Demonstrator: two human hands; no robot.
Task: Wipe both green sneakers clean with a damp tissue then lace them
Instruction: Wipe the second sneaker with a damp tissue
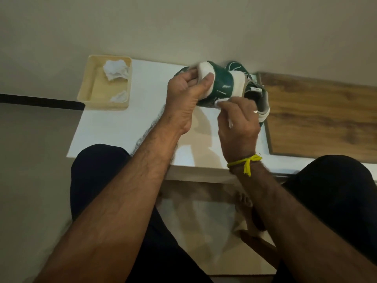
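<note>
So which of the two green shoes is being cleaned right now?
The raised sneaker, gripped by the left hand while the right hand presses a tissue to it. The other sneaker lies untouched on the table behind.

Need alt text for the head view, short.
Left hand holds a green sneaker above a white table while the right hand wipes it with a tissue; second sneaker behind, tray of used tissues at left.

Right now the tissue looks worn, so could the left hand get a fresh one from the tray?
Probably not yet: the left hand grips the green sneaker. The path to the tray and its tissues looks open once it lets go.
</note>
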